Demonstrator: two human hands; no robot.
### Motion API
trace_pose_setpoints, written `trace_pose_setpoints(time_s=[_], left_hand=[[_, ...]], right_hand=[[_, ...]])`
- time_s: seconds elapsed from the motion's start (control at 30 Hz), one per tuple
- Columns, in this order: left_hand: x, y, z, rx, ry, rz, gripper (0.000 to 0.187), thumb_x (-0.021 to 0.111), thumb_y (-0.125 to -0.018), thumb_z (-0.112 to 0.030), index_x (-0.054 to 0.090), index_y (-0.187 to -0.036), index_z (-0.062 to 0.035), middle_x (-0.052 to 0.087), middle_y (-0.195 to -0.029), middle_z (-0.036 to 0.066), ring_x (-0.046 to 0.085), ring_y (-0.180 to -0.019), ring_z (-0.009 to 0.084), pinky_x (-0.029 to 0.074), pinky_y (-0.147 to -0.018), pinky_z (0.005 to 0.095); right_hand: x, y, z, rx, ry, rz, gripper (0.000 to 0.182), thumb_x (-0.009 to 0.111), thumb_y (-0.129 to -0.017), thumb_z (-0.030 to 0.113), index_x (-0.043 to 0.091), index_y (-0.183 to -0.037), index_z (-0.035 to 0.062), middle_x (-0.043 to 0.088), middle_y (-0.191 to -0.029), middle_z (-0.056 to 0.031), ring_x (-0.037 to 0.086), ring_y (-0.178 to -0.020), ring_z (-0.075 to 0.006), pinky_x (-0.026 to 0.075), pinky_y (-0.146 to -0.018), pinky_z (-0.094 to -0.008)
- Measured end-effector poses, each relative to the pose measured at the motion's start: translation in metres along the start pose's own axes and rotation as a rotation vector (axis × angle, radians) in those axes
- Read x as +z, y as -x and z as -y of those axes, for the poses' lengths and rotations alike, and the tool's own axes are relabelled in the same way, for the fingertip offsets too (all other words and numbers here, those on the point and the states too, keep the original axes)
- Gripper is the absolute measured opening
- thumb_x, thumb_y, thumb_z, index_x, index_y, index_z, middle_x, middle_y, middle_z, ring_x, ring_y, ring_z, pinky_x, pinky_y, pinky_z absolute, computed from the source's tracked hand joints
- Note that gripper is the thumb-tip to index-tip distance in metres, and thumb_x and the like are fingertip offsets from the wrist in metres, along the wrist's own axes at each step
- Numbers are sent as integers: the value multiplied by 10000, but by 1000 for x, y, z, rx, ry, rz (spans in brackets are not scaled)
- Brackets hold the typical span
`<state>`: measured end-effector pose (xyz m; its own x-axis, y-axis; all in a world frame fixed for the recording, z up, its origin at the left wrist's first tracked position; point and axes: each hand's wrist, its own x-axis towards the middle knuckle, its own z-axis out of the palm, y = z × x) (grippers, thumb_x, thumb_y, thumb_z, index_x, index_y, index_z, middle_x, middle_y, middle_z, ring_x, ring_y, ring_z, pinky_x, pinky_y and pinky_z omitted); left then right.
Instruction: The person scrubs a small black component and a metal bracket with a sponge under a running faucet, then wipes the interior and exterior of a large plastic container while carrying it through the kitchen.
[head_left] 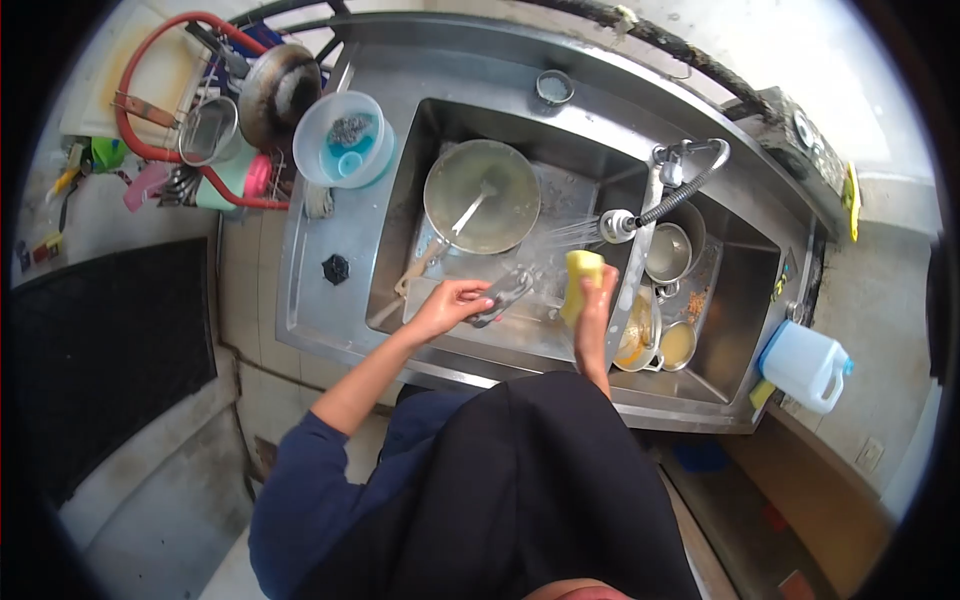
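Note:
My left hand [445,308] pinches a small greyish, wet-looking oblong piece [506,296] over the left sink basin [545,345]; I cannot tell what kind of thing it is. A yellow sponge [580,284] is gripped in my right hand [596,312], just to the right of that piece. Beyond my left hand lies a large round pan [498,225] with cloudy liquid and a light-handled utensil [470,212] in it. Water sprays leftward from the faucet head [617,226] into the basin.
The right basin [735,340] holds a strainer [667,250], a bowl of yellowish liquid [678,346] and other dirty pots. On the left ledge stand a clear tub [343,140] with blue liquid and a black scrap [336,268]. A plastic jug [803,362] stands at the right.

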<state>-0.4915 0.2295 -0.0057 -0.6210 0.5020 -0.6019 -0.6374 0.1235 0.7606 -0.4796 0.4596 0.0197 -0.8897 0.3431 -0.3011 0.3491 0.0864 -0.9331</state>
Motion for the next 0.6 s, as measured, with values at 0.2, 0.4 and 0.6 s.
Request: trace_pose_setpoints(time_s=[0.2,0.4,0.6], left_hand=[[11,-10,-3,360,164,-31,489,629,-842,-13,446,-1281,97,614,-1129,140,606,-955,126,495,-834,259],[7,-11,-13,383,243,-73,470,610,-808,48,484,-1259,87,647,-1042,124,622,-865,112,504,-752,236],[25,1,-4,441,286,-70,470,628,-812,26,485,-1254,91,647,-1055,130,620,-908,116,505,-781,228]], right_hand=[[31,-4,-19,-487,128,156,191,625,-786,49,611,-958,-33,478,-1106,-62,494,-1002,-173,409,-869,-300],[38,5,-15,-322,-163,171,159,632,-834,100,655,-919,-33,398,-1180,-33,482,-1028,-135,421,-841,-260],[36,10,-14,-422,-89,112,218,618,-834,176,658,-840,-38,406,-1101,-44,508,-892,-132,437,-713,-251]])
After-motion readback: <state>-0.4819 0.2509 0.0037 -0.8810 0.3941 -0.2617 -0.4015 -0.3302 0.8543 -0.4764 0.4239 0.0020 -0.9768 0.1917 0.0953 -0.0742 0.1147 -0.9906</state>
